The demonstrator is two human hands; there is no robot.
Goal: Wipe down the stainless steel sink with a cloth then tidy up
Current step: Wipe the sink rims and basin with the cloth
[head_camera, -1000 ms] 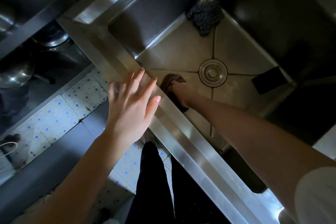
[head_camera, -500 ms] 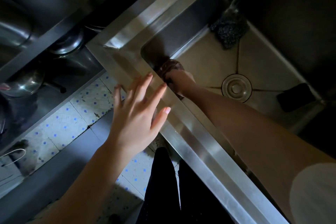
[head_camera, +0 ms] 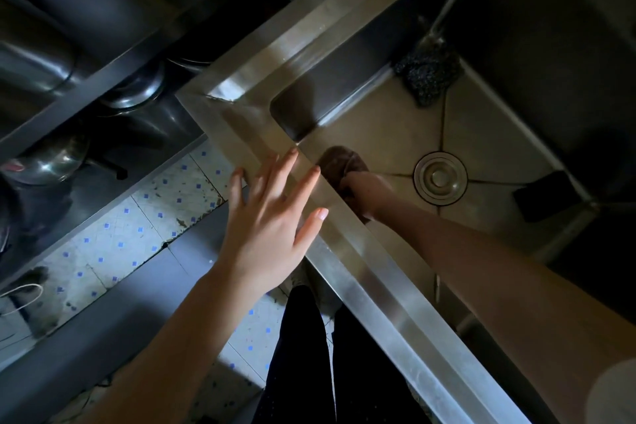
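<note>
The left hand (head_camera: 266, 224) stays flat with fingers spread on the sink (head_camera: 361, 262) rim, on the near side of the drain (head_camera: 440, 178). Beyond it, the right hand (head_camera: 370, 191), gripping the brown cloth (head_camera: 339, 162), has slid back from the far corner to just beside the drain. Wiping looks to be mid-stroke and unfinished.

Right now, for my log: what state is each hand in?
Left hand: open, fingers spread over the sink rim.
Right hand: holds the brown cloth.

No readable text, labels, brands or numbers anywhere in view
</note>
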